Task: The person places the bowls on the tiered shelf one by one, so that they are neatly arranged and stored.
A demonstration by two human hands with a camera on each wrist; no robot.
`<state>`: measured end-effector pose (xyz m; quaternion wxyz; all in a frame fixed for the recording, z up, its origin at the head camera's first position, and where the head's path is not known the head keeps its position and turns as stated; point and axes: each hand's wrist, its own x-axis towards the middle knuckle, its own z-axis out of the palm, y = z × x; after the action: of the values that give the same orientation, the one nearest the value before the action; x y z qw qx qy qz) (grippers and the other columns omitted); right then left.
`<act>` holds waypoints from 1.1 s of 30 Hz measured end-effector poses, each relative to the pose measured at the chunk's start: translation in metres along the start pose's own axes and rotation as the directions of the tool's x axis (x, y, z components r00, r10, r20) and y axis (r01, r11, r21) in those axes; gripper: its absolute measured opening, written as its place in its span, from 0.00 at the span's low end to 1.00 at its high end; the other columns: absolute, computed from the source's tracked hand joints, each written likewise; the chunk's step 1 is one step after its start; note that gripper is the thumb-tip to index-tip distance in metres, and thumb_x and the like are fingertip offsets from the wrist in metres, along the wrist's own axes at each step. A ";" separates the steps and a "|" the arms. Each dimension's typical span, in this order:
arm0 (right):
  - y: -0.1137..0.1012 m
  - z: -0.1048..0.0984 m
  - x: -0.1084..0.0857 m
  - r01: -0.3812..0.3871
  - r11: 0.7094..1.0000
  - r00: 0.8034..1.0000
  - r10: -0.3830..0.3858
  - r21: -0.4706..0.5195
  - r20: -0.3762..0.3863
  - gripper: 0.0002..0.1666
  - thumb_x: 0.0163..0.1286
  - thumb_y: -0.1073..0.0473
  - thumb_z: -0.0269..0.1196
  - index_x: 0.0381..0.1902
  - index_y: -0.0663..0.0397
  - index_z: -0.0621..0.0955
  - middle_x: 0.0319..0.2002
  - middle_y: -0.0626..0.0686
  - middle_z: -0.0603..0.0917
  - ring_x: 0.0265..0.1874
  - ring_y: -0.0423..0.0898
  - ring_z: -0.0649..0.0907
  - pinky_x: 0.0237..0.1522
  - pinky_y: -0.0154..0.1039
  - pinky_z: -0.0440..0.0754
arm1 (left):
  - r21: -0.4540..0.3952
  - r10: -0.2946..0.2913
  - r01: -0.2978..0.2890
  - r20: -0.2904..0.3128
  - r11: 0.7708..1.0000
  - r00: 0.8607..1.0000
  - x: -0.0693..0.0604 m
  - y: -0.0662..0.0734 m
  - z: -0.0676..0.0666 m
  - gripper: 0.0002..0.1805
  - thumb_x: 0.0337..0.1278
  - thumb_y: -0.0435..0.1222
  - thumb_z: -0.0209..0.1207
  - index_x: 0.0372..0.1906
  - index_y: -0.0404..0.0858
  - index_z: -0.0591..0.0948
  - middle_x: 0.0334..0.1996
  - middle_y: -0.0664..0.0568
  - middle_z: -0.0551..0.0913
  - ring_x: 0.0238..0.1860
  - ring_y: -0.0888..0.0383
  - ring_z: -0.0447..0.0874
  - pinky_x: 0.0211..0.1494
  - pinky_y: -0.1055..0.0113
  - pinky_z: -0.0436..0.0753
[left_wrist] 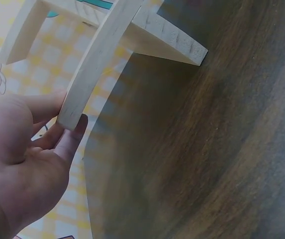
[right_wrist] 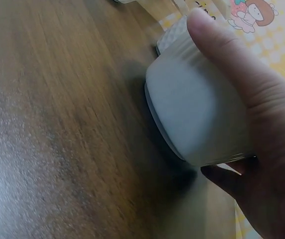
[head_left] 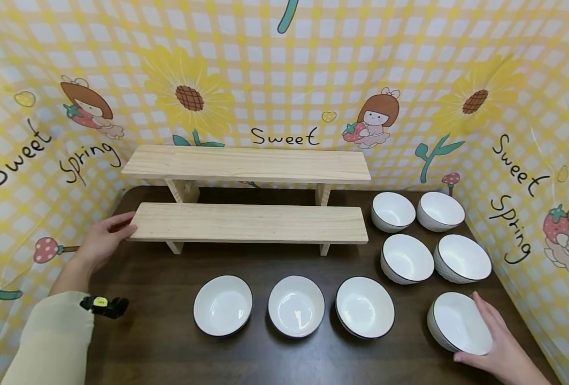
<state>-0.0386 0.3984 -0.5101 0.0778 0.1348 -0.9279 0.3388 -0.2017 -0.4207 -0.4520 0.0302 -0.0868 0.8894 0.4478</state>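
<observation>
My left hand [head_left: 102, 240] pinches the left end of the lower shelf board [head_left: 251, 223], thumb on one face and fingers on the other; the left wrist view shows this hand [left_wrist: 30, 154] at the end of the board [left_wrist: 90, 69]. At the right front, my right hand [head_left: 501, 342] grips a white bowl [head_left: 460, 323] by its side, thumb near the front rim and fingers at the far side. In the right wrist view the hand [right_wrist: 261, 114] is round the ribbed outer wall of the bowl [right_wrist: 197, 99], close to the dark table.
Three white bowls [head_left: 223, 306], [head_left: 296, 306], [head_left: 364, 307] stand in a row before the wooden two-step shelf. Several more, among them a bowl [head_left: 407, 259], stand at its right. The upper board [head_left: 248, 163] is behind. Patterned cloth [head_left: 284, 69] hangs round the table [head_left: 284, 363].
</observation>
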 end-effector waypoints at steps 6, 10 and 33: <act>-0.004 0.001 0.001 -0.037 0.999 0.998 0.035 -0.030 -0.052 0.80 0.31 0.63 0.86 0.81 0.60 0.54 0.63 0.72 0.64 0.57 0.19 0.53 0.50 0.15 0.48 | 0.011 -0.021 0.021 0.013 1.000 1.000 0.001 -0.002 -0.001 0.38 0.76 0.52 0.52 0.78 0.33 0.61 0.75 0.29 0.60 0.61 0.51 0.70 0.47 0.77 0.75; -0.005 0.003 0.002 -0.024 0.999 0.997 0.021 -0.042 -0.077 0.78 0.29 0.63 0.86 0.79 0.64 0.57 0.61 0.70 0.66 0.56 0.20 0.55 0.49 0.15 0.49 | 0.009 -0.033 0.033 0.018 0.999 0.999 0.001 -0.002 -0.001 0.38 0.77 0.52 0.51 0.79 0.34 0.60 0.75 0.30 0.59 0.65 0.42 0.67 0.62 0.61 0.76; -0.025 -0.015 0.016 0.061 0.998 0.989 -0.060 -0.003 -0.138 0.77 0.22 0.69 0.84 0.77 0.64 0.62 0.65 0.24 0.59 0.57 0.24 0.60 0.53 0.15 0.53 | -0.026 -0.057 0.058 0.019 0.998 0.998 0.002 0.001 -0.001 0.37 0.77 0.51 0.50 0.78 0.33 0.59 0.75 0.28 0.58 0.69 0.34 0.62 0.69 0.35 0.64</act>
<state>-0.0455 0.3871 -0.4796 0.1521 0.1391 -0.9155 0.3456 -0.2036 -0.4212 -0.4511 0.0500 -0.1086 0.8802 0.4592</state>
